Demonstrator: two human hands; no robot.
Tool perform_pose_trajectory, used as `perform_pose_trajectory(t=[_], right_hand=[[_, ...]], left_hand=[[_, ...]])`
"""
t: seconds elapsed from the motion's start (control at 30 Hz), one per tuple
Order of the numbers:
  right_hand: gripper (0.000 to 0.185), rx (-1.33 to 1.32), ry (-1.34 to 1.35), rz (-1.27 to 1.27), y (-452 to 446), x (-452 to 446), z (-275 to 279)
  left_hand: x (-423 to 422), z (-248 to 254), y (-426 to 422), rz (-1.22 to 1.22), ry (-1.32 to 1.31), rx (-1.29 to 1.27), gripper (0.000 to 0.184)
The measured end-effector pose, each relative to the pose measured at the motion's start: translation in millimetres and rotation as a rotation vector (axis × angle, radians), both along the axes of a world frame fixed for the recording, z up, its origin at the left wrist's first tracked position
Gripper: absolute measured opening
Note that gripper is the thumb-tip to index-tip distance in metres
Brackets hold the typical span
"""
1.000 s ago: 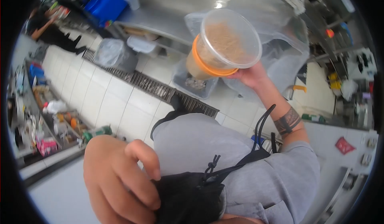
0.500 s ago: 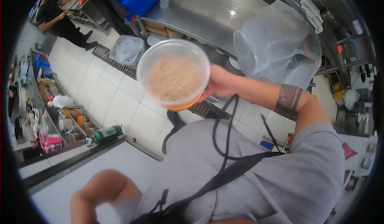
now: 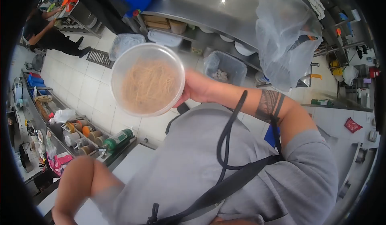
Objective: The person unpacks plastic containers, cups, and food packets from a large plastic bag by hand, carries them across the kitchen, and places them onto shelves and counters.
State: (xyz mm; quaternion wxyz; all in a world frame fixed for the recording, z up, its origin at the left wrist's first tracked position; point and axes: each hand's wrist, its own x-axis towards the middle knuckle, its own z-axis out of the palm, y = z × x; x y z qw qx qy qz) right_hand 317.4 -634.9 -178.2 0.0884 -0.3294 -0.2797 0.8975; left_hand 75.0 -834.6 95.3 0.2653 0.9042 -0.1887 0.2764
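Note:
A round translucent tub with a clear lid hangs at the centre left, its lid facing the camera. Tan, shredded-looking contents show through it. My right hand is closed around the tub's right side, with most of its fingers hidden behind the tub. Only the bent left arm shows at the lower left; my left hand is out of the frame.
Beyond the tub runs a steel counter with a shelf below. A lined grey bin stands under it, beside a hanging plastic bag. Jars and a green bottle line the left. A person stands at the upper left.
My right hand has carried the tub left and turned its lid toward the camera; the orange rim seen earlier is now hidden. My left hand has left the view at the lower left.

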Motion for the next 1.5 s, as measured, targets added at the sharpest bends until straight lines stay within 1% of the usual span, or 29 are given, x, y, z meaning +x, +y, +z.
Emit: perform_pose_trajectory(t=[0.03, 0.1, 0.13, 0.17, 0.2, 0.23, 0.27, 0.33, 0.4, 0.43, 0.5, 0.53, 0.6, 0.63, 0.67, 0.7, 0.77, 0.87, 0.97, 1.07, 1.13, 1.17, 1.2, 1.23, 1.27, 1.33, 1.4, 1.47, 1.5], right_hand=[[0.026, 0.011, 0.016, -0.047, -4, -1, 1], [0.027, 0.017, 0.005, -0.078, -10, -2, -7], [0.028, 0.033, -0.002, -0.108, -13, -2, -12], [0.028, 0.026, -0.004, -0.109, -14, -2, -20], [0.034, 0.075, -0.028, -0.1, -17, -1, -30], [0.041, 0.127, -0.052, -0.088, -18, 0, -38], [0.041, 0.124, -0.053, -0.087, -18, 1, -43], [0.027, 0.125, -0.099, -0.13, -16, 2, -50], [0.024, 0.13, -0.118, -0.12, -14, 2, -54], [0.024, 0.132, -0.147, -0.143, -13, 1, -58], [0.023, 0.131, -0.173, -0.137, -11, 0, -71], [0.024, 0.143, -0.207, -0.127, -9, -1, -80], [0.027, 0.152, -0.234, -0.098, -7, -7, -88], [0.021, 0.174, -0.265, -0.096, -8, -9, -88], [0.016, 0.199, -0.296, -0.097, -8, -12, -88], [0.016, 0.197, -0.293, -0.085, -9, -14, -89], [0.021, 0.166, -0.262, -0.102, -8, -17, -90], [0.021, 0.17, -0.257, -0.137, -7, -18, -110], [0.022, 0.087, -0.247, -0.194, -3, -16, -127], [0.022, 0.053, -0.238, -0.251, 2, -14, -129], [0.022, 0.025, -0.227, -0.282, 10, -12, -133], [0.022, -0.001, -0.214, -0.303, 16, -12, -136], [0.022, -0.005, -0.218, -0.296, 23, -11, -143], [0.024, -0.056, -0.186, -0.329, 33, -11, -153], [0.025, -0.109, -0.152, -0.359, 43, -12, -165], [0.026, -0.118, -0.159, -0.376, 67, -15, -195], [0.027, -0.134, -0.158, -0.393, 100, -18, -240], [0.024, -0.192, -0.12, -0.517, 136, -29, -292], [0.021, -0.205, -0.146, -0.572, 152, -43, -286]], left_hand=[[-7, -9, 23, 0.001, -0.006, -0.012, 0.029], [-21, -28, 52, -0.35, -0.206, 0.03, 0.035], [-50, -40, 45, -0.35, -0.211, 0.022, 0.035], [-99, -58, 36, 0.212, 0.05, -0.023, 0.028], [-73, -87, 47, 0.604, -0.077, -0.143, 0.032], [-46, -116, 59, 1.022, -0.194, -0.398, 0.038], [-19, -145, 70, 1.283, -0.324, -0.686, 0.043], [-14, -187, 85, 1.669, -0.023, -0.846, 0.042], [-14, -229, 82, 1.627, -0.1, -1.119, 0.044], [-13, -244, 80, 1.643, -0.112, -1.125, 0.044], [-9, -267, 72, 1.548, -0.155, -1.414, 0.037], [-9, -277, 69, 1.572, -0.169, -1.419, 0.037], [-8, -293, 62, 1.596, -0.145, -1.559, 0.028], [-6, -298, 59, 1.604, -0.221, -1.601, 0.022], [-7, -304, 56, 1.617, -0.228, -1.604, 0.022], [-9, -310, 52, 1.603, -0.249, -1.625, 0.02], [-11, -317, 48, 1.596, -0.274, -1.645, 0.019], [-12, -325, 48, 1.579, -0.319, -1.659, 0.018], [-17, -338, 49, 1.57, -0.305, -1.58, 0.017], [-29, -354, 54, 1.484, -0.346, -1.674, 0.015], [-36, -362, 59, 1.322, -0.542, -1.786, 0.012], [-38, -363, 62, 1.322, -0.544, -1.79, 0.012], [-37, -355, 66, 1.249, -0.623, -1.88, 0.01], [-37, -351, 70, 1.176, -0.706, -1.967, 0.009], [-41, -357, 70, 1.189, -0.714, -1.973, 0.009], [-56, -379, 65, 0.947, -0.717, -2.036, 0.011], [-60, -390, 65, 0.932, -0.716, -2.066, 0.014], [-68, -388, 70, 0.922, -0.715, -2.094, 0.016], [-74, -385, 72, 0.946, -0.751, -2.117, 0.018]])
